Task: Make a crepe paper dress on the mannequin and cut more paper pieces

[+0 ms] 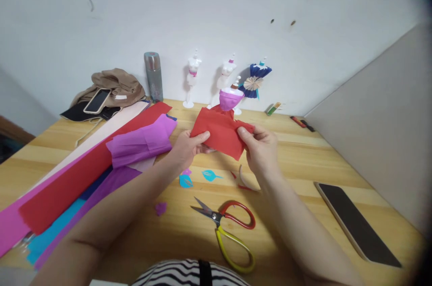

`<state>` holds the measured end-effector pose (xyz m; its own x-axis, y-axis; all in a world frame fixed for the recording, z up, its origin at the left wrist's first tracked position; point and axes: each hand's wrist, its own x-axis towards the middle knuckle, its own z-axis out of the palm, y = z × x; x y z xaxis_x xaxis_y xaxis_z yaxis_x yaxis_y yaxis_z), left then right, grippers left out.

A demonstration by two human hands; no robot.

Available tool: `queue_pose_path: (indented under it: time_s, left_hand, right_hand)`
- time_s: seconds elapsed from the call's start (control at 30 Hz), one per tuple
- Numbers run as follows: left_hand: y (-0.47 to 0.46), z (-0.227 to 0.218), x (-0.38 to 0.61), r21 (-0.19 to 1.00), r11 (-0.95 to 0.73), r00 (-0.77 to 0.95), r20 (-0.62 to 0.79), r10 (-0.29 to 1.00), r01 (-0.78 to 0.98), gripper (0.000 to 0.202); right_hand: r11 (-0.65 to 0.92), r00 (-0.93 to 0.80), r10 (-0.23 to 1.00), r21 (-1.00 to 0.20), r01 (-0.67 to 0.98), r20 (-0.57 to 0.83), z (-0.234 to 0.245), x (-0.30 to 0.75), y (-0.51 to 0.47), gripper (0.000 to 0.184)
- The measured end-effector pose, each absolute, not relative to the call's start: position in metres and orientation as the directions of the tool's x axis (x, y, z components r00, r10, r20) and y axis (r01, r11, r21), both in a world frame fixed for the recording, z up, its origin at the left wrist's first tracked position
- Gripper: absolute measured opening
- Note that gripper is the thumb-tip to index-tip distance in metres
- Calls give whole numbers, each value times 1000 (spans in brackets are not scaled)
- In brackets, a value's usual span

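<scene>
A piece of red crepe paper [221,132] is stretched between my two hands above the table. My left hand [189,147] pinches its left end, thumb on top. At the right end, my right hand [259,146] grips it between thumb and fingers. Just behind the paper stands a small white mannequin [237,82] with a purple paper top [231,99] and red paper gathered at its waist; the red piece hides its lower part. Below my hands, open scissors [216,217] with one red and one yellow handle lie on the wood.
Rolls of coloured crepe paper [81,173] cover the left side. Two white mannequins [193,74] and one in blue paper [258,81] stand by the wall, near a grey thermos [154,78]. Blue paper cutouts [209,175] lie mid-table. A tablet [357,223] rests at right.
</scene>
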<state>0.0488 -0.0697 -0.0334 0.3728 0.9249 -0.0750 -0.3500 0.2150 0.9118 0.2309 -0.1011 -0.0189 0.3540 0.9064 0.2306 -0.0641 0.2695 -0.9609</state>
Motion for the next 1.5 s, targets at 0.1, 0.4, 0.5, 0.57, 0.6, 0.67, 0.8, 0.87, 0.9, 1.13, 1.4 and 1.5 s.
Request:
queue_pose_path:
  time_s: [0.1, 0.4, 0.5, 0.57, 0.6, 0.67, 0.8, 0.87, 0.9, 1.13, 1.4, 1.5]
  left_hand:
    - [-66, -31, 46, 948, 184, 322, -95, 942, -261, 39]
    - [-64, -9, 36, 995, 78, 460, -95, 883, 56, 16]
    - [-63, -10, 35, 997, 65, 476, -75, 876, 37, 23]
    - [-61, -13, 35, 993, 116, 512, -91, 854, -17, 33]
    - [-61, -14, 36, 988, 149, 535, -108, 838, -33, 37]
    - [-61, -16, 37, 979, 203, 567, -153, 810, -27, 38]
    - [-64, -14, 41, 970, 243, 512, -214, 832, 9, 20]
    - [-65, -12, 42, 969, 245, 484, -218, 848, 6, 20]
    - [-65, -11, 42, 969, 247, 480, -216, 850, -1, 18]
    - [-63, -19, 43, 965, 238, 475, -158, 866, -112, 12]
    - [-57, -28, 40, 943, 209, 460, -69, 885, -260, 34]
    - [-56, -30, 39, 944, 171, 461, -24, 887, -281, 30]
  right_hand:
    - [246, 269, 934, -969, -9, 234, -13, 239, -101, 30]
    - [51, -36, 998, -999, 3, 51, -8, 249, -101, 35]
    - [-28, -43, 999, -999, -47, -26, -8, 241, -102, 33]
    - [-13, 5, 1000, -995, -101, -13, -9, 239, -102, 34]
    - [3, 31, 1000, -992, -122, -1, -10, 238, -102, 34]
    - [35, 83, 996, -989, -143, 23, -11, 239, -100, 36]
    - [89, 152, 986, -989, -119, 70, -14, 241, -97, 38]
    - [108, 151, 984, -988, -108, 91, -15, 242, -96, 37]
    - [113, 143, 985, -987, -111, 97, -15, 242, -96, 36]
    - [161, 98, 984, -981, -107, 150, -21, 243, -95, 26]
    - [232, 4, 973, -971, -64, 232, -18, 255, -92, 14]
    - [236, -35, 970, -969, -71, 239, -16, 259, -94, 12]
